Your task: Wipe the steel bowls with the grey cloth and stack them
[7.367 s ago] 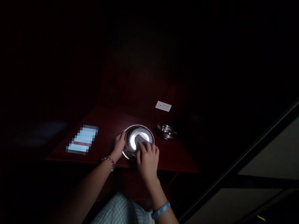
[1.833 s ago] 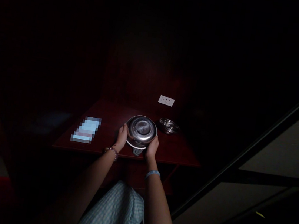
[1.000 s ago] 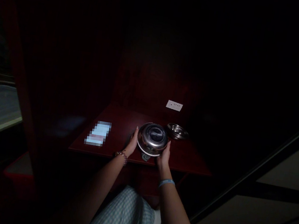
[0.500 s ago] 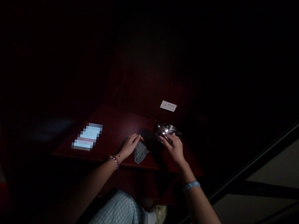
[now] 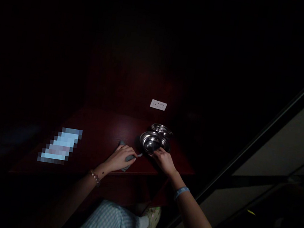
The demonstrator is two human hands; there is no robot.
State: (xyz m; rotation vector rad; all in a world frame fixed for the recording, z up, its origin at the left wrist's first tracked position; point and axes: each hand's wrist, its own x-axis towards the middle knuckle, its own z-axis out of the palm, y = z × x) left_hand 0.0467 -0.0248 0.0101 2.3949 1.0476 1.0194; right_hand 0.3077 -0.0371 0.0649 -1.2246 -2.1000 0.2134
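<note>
My right hand (image 5: 165, 162) pinches the near rim of a shiny metal bowl (image 5: 148, 139), whose hollow inside faces up toward me. Just behind it, a second metal bowl (image 5: 161, 129) stands on the dark red table, partly covered by the first. To the left, my left hand (image 5: 122, 157) is closed over a crumpled grey cloth (image 5: 125, 168) near the table's front edge. Bits of the cloth stick out around the fingers. A small gap separates the cloth from the held bowl.
A lit, blurred-out screen (image 5: 61, 145) lies at the left of the dark red table (image 5: 96, 130). On the wall behind is a white socket plate (image 5: 158, 105). A dark diagonal frame (image 5: 237, 157) runs along the right. My checked trouser leg (image 5: 109, 222) is below the table edge.
The held bowl has come nearer and its inside now shows, uncovering the second bowl behind. My left hand now covers more of the cloth. The whole view has shifted a little.
</note>
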